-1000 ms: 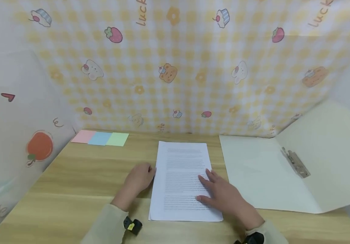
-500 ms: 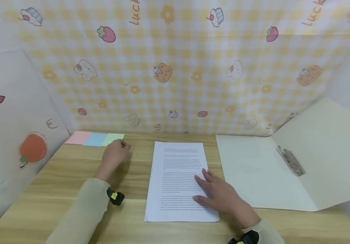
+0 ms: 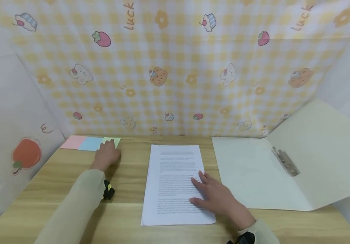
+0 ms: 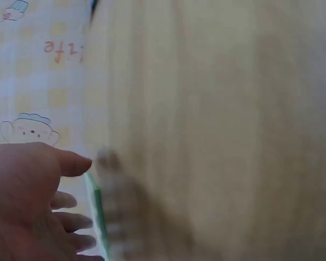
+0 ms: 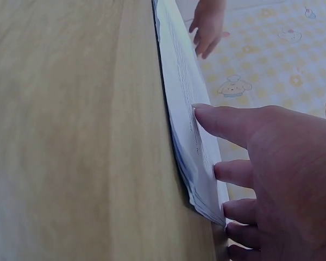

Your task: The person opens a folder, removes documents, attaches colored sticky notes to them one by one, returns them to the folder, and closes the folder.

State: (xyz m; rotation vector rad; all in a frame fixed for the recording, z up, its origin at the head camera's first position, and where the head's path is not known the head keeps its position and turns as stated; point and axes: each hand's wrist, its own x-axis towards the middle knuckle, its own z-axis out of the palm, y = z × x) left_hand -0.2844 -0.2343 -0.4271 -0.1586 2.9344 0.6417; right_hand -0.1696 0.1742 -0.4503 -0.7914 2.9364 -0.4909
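Observation:
My left hand (image 3: 106, 156) reaches over the green sticky notes (image 3: 116, 141) at the back left of the table, fingers loosely extended and partly covering them. In the left wrist view the thumb and fingers lie beside the green edge (image 4: 99, 212); whether they touch it I cannot tell. My right hand (image 3: 216, 196) rests with spread fingers on the right side of a stack of printed paper (image 3: 175, 162). The right wrist view shows the thumb on the top sheet and other fingertips along the stack's edge (image 5: 182, 92).
Blue sticky notes (image 3: 90, 143) and pink sticky notes (image 3: 73, 142) lie left of the green ones. A cream folder (image 3: 248, 173) is spread out at the right, its cover leaning up, with a metal clip (image 3: 286, 162) near the fold. A patterned cloth (image 3: 175, 54) hangs behind the table.
My left hand has moved from the paper stack's left edge to the green sticky notes, its curled fingers now extended. The right hand stays on the paper. The head view has shifted slightly.

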